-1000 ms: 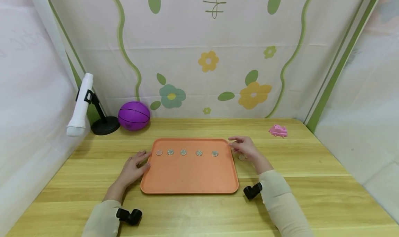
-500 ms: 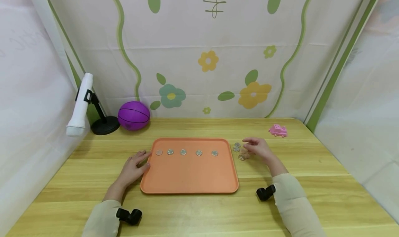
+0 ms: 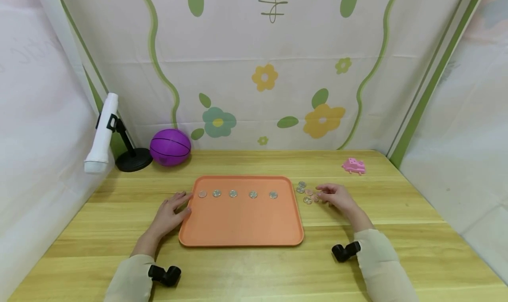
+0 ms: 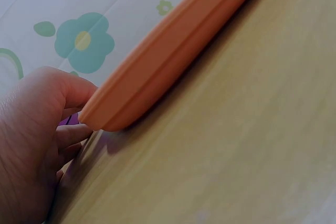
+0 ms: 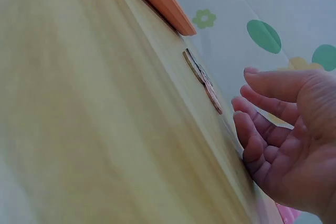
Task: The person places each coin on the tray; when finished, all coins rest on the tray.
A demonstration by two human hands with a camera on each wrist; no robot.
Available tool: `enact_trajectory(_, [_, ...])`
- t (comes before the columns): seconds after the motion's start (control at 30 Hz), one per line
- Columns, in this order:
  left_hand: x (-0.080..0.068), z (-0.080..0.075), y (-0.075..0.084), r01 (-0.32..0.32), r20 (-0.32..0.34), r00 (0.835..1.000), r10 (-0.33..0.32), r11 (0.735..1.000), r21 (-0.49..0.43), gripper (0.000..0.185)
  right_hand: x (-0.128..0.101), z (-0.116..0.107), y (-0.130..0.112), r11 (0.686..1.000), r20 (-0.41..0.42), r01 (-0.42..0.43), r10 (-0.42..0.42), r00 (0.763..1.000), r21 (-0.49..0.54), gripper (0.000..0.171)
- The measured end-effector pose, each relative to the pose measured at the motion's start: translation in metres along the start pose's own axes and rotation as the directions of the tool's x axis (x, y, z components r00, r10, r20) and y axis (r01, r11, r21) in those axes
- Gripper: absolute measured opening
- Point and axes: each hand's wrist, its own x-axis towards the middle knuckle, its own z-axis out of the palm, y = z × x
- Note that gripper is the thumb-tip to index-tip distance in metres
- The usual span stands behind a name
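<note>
Right hand [image 3: 337, 198], right of centre in the frame: fingers loosely bent, thumb apart, nothing visibly held, tips just beside 5 loose coins [image 3: 308, 200]. Contact? Can't tell! They're thin and flat, they bunch tightly, and a couple seem to overlap, so a pinch could slip off an edge, lift 2 together or scatter the rest.

Over at centre-left, the left hand [image 3: 168, 216] is relaxed, fingertips touching the edge of the orange tray [image 3: 242, 227], no firm grip to see. Push too hard there and the tray could slide right, straight towards that cluster!

On the tray, 5 coins [image 3: 233, 193] line up along its upper part, each apart from the next; a bump could spoil that row. Further out on the wooden surface [image 3: 246, 275], the pink toy [image 3: 354, 165] at right and purple ball [image 3: 170, 147] at left sit well clear; the ball could roll if knocked.
</note>
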Motion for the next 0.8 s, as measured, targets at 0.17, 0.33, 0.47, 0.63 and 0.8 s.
enact_trajectory(0.17, [0.000, 0.000, -0.001, 0.003, -0.004, 1.000, -0.003, 1.000, 0.001, 0.044, 0.001, 0.005, 0.010, 0.997, -0.046, 0.031, -0.035, 0.998, -0.078, 0.033])
enact_trajectory(0.33, [0.001, 0.001, -0.003, 0.009, -0.011, 1.000, -0.009, 1.000, 0.008, 0.043, 0.003, 0.008, 0.013, 0.990, -0.060, 0.055, -0.063, 0.996, -0.127, 0.033])
enact_trajectory(0.47, [0.001, 0.002, -0.003, 0.005, -0.014, 1.000, -0.005, 1.000, 0.007, 0.043, 0.004, 0.010, 0.014, 0.981, -0.076, 0.061, -0.076, 0.994, -0.183, 0.031])
enact_trajectory(0.63, [0.001, 0.001, -0.003, 0.001, -0.011, 1.000, 0.000, 1.000, 0.008, 0.044, 0.006, 0.012, 0.018, 0.965, -0.087, 0.080, -0.104, 0.991, -0.249, 0.026])
enact_trajectory(0.8, [0.001, 0.001, -0.003, 0.002, -0.010, 1.000, -0.002, 1.000, 0.003, 0.044, 0.007, 0.014, 0.017, 0.957, -0.084, 0.091, -0.118, 0.989, -0.276, 0.020])
